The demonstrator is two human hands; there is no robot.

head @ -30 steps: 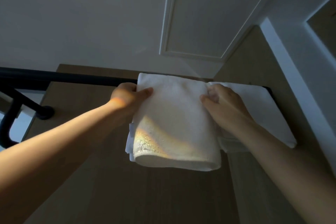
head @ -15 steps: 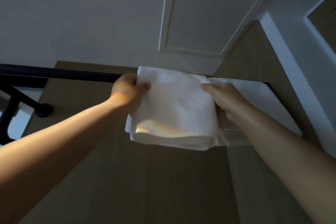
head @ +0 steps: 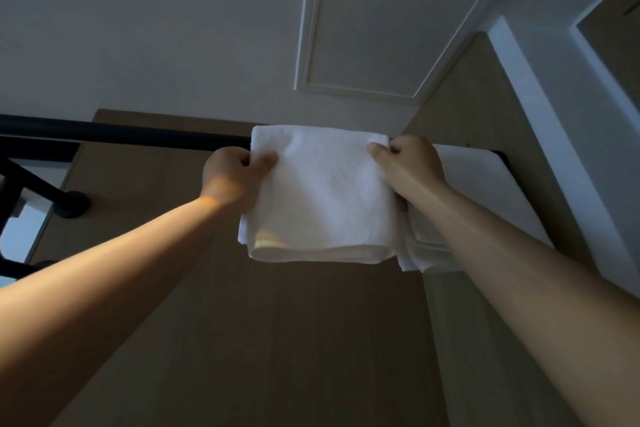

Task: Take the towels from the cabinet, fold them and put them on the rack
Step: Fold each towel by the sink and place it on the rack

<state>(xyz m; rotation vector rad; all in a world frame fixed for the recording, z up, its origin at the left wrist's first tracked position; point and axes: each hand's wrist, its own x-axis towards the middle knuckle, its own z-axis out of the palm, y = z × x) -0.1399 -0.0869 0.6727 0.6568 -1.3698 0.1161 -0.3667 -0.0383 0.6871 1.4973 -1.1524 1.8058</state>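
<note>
Head view, looking up along both forearms. Grips the left edge of the folded towel (head: pixel 325 191) with the left hand (head: pixel 235 180), thumb pressed on the front face. Grips the right edge with the right hand (head: pixel 410 166), fingers (head: pixel 398 146) curled round the cloth. Holds the towel's top edge at the black rack bar (head: pixel 121 133), seemingly draped over it near the right end, just beside a second towel (head: pixel 485 184). To finish well: tug both sides down evenly, square the top fold on the bar, match the neighbour's lower edge, then let go of both sides together.
</note>
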